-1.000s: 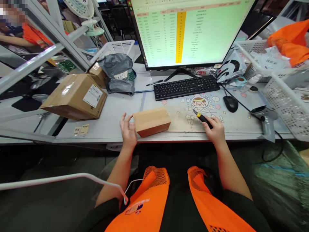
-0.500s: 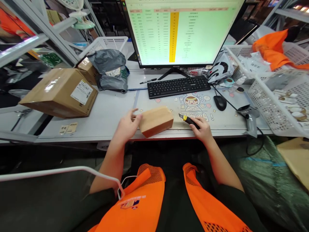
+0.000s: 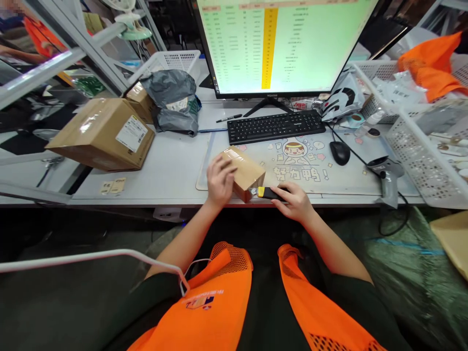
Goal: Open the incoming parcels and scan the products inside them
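Note:
A small brown cardboard box (image 3: 245,169) lies turned at an angle on the printed desk mat (image 3: 307,170), near the desk's front edge. My left hand (image 3: 219,181) grips its left side, fingers curled over the top. My right hand (image 3: 294,201) holds a black and yellow utility knife (image 3: 268,193) flat to the desk, its tip touching the box's near right corner.
A monitor (image 3: 285,44) and black keyboard (image 3: 276,126) stand behind the mat, a mouse (image 3: 340,152) and barcode scanner (image 3: 386,174) to the right. A large taped carton (image 3: 102,134), a grey poly bag (image 3: 171,100) and white baskets (image 3: 420,146) crowd the sides.
My left hand closed on the small box and turned it at an angle. My right hand slid the knife left until its tip met the box's corner.

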Available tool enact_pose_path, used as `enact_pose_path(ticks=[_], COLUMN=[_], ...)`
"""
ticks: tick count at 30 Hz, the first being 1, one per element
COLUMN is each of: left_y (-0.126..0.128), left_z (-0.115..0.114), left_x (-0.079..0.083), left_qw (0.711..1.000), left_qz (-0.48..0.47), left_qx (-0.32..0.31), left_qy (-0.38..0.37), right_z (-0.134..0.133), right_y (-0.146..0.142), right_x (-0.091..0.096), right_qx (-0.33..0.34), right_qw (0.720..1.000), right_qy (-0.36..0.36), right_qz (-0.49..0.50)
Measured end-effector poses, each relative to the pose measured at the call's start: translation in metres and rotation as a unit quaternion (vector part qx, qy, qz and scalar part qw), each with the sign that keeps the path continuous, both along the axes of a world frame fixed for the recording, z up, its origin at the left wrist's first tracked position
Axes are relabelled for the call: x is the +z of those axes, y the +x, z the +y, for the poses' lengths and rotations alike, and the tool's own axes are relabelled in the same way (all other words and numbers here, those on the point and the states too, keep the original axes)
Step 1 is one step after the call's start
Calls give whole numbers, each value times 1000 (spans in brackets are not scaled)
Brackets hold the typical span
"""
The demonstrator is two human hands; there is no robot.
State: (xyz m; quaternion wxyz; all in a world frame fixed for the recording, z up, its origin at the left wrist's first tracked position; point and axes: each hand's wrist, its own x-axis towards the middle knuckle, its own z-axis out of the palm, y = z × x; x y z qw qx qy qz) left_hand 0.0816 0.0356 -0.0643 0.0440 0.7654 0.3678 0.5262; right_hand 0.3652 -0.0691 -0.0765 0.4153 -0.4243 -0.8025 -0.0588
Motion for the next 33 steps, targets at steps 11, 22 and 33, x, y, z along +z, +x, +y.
enact_pose_path(ticks=[11, 22, 33], left_y=[18, -30, 25], left_z=[-27, -3, -50], left_x=[-30, -6, -18], left_qw=[993, 994, 994], left_qz=[60, 105, 49], left_qx=[-6, -26, 41], left_qy=[102, -9, 89], right_z=[-4, 10, -17], right_y=[20, 66, -27], right_x=[54, 51, 121], right_qx=[-75, -199, -176], right_qw=[989, 973, 943], right_qy=[-74, -106, -209], right_qz=[-100, 46, -192])
